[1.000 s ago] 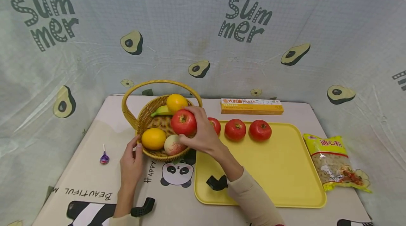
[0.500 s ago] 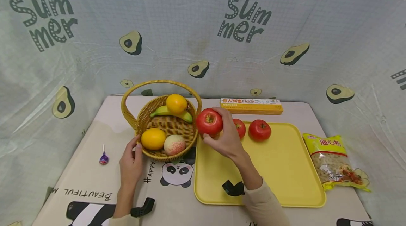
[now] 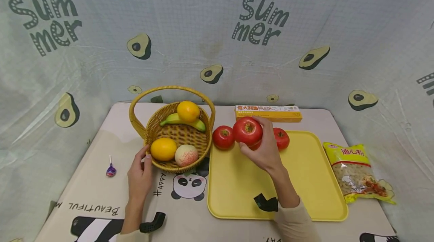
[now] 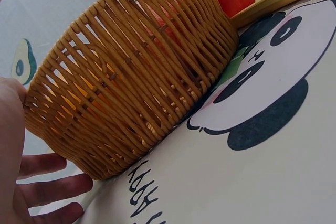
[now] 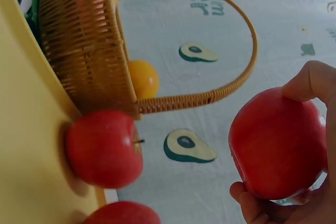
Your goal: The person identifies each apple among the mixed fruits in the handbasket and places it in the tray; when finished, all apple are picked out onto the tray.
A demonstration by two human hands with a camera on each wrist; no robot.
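My right hand (image 3: pixel 264 149) holds a red apple (image 3: pixel 247 130) above the yellow tray (image 3: pixel 247 185), thumb and fingers around its sides. In the right wrist view the held apple (image 5: pixel 278 142) hangs well off the tray. Beneath it, a row of red apples lies along the tray's far edge: one at the left (image 3: pixel 223 137), one mostly hidden, and one at the right (image 3: pixel 281 138). My left hand (image 3: pixel 140 174) grips the near-left rim of the wicker basket (image 3: pixel 176 133). Inside the basket are a banana (image 3: pixel 173 119), an orange-yellow fruit (image 3: pixel 188 111), a yellow fruit (image 3: pixel 164 149) and a peach (image 3: pixel 186 155).
A pasta box (image 3: pixel 268 114) lies behind the tray. To the tray's right is a bag of macaroni (image 3: pixel 356 174). A lollipop (image 3: pixel 110 168) lies left of the basket. The basket's tall handle (image 3: pixel 173 88) arches up at the back, near the patterned curtain.
My right hand has carried the apple from over the basket rightward to above the tray's row of apples. The left hand has stayed on the basket rim.
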